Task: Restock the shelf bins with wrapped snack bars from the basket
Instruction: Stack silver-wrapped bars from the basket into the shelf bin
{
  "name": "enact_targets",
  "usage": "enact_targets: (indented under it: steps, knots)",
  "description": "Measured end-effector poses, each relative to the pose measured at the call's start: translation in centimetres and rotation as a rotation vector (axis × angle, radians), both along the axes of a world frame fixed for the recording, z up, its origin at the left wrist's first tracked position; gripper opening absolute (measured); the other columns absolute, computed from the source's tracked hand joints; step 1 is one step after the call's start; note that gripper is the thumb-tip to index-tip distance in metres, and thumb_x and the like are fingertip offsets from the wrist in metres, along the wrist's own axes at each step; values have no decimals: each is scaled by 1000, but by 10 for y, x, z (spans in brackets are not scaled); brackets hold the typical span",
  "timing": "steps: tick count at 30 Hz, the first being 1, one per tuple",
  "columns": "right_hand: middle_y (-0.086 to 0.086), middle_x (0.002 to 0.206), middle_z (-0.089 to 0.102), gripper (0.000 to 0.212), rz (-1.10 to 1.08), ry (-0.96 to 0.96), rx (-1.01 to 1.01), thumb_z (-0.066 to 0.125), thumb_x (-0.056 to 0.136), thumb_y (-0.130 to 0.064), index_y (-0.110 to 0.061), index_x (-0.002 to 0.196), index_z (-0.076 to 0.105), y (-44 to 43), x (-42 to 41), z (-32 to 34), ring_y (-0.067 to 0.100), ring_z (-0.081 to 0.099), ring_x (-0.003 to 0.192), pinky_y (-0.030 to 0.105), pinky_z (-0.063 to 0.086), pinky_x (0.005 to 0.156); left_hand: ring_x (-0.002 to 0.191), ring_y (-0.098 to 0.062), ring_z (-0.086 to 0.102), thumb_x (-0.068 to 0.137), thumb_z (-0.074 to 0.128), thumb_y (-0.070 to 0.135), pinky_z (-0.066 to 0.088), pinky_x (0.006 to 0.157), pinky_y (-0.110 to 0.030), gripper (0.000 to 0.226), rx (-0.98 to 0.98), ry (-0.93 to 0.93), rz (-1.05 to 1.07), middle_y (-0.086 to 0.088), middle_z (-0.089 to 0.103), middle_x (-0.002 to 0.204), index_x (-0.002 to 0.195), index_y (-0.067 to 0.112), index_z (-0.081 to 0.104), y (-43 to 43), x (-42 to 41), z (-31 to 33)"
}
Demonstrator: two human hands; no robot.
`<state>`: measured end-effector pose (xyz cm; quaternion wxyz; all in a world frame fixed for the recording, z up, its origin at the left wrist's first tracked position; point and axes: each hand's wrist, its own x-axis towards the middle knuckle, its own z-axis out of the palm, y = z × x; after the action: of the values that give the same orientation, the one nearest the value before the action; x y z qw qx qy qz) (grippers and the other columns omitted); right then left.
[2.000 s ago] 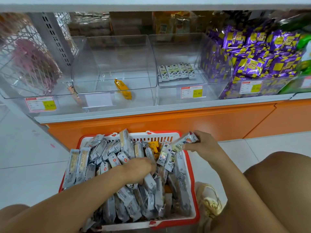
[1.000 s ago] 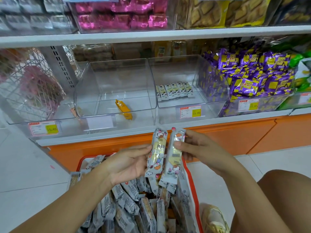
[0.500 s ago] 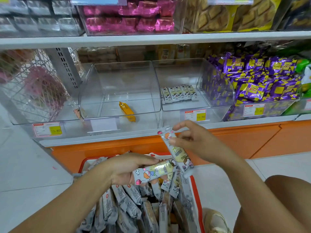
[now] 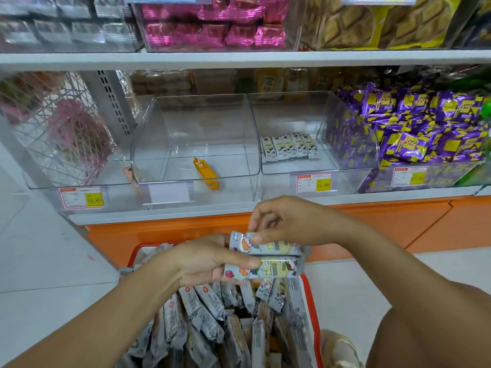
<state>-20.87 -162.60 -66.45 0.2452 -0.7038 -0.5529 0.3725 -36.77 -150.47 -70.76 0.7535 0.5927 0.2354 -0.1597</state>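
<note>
Clear bin (image 4: 279, 181) at the shelf's front edge, row of bars (image 4: 288, 147) at its back. Red basket (image 4: 313, 314) on the floor below, full. Above it my left hand (image 4: 202, 261) fingers grip the lower bar (image 4: 276, 270), and my right hand (image 4: 287, 219) fingers pinch the upper bar (image 4: 276, 247). Light, slick wrap, probably crumbly: hold mid-length, gently.

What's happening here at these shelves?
A person is restocking a shelf. Over a red basket full of wrapped snack bars, the left hand grips the lower snack bar and the right hand pinches the upper snack bar. Neither is in a bin yet; the clear bin ahead holds only a short row of matching bars.
</note>
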Motion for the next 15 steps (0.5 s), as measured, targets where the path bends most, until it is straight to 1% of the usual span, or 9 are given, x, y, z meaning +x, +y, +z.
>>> enact_targets:
  steps: [1,3,4,6,8,10,12,13,15]
  knots:
    - [-3,88,73,19,-22,-12,10,71,84,-36,-24,97,66,1,1,-2,19,66,88,42,51,85,106,-24,66,75,71,10,57,82,-30,41,-8,-17,39,-11,68,115,115,9,62,-3,1,3]
    - [-7,89,73,20,-78,-19,31,71,84,-37,-25,99,67,3,3,-2,3,66,82,30,52,80,102,-26,68,74,69,15,58,78,-27,43,8,-58,130,-11,70,111,115,7,62,-4,3,4]
    - [-11,92,73,21,-97,-26,45,70,85,-37,-26,103,67,4,4,-1,-3,64,83,25,51,80,98,-28,69,74,69,18,58,75,-26,44,15,-84,173,-12,71,109,116,7,62,-4,4,4]
    - [-17,113,66,37,-82,-97,73,68,85,-41,-32,120,64,2,4,2,-10,58,100,19,46,89,92,-28,70,73,68,20,59,70,-26,44,7,-121,284,-11,71,107,114,5,62,-2,4,7]
    - [-20,136,46,67,-31,-218,73,70,79,-51,-41,140,44,-2,1,3,-5,43,120,18,36,100,94,-26,70,71,70,19,59,67,-27,43,-8,-160,389,-10,71,108,111,4,63,2,5,11]
    - [-16,138,30,91,6,-454,79,71,76,-54,-41,150,20,-6,-7,5,2,28,125,20,30,101,92,-29,70,71,69,20,59,65,-25,39,-13,-195,449,-11,72,104,106,5,65,7,7,16]
    - [-7,136,28,94,25,-783,172,67,83,-48,-31,154,9,-6,-13,4,10,27,124,23,28,98,86,-31,71,74,66,22,59,65,-23,33,-7,-226,453,-12,73,99,103,6,66,10,9,21]
    - [-4,135,31,89,9,-868,245,65,86,-44,-27,154,10,-5,-15,7,13,30,122,24,30,95,85,-30,72,76,65,24,59,65,-23,33,7,-245,442,-13,73,100,104,6,66,11,10,25]
    - [-4,131,39,81,-57,-868,334,64,86,-38,-25,153,19,-2,-12,16,15,37,118,25,36,89,85,-27,72,76,61,31,59,68,-25,38,55,-287,437,-16,73,99,106,7,64,15,14,36]
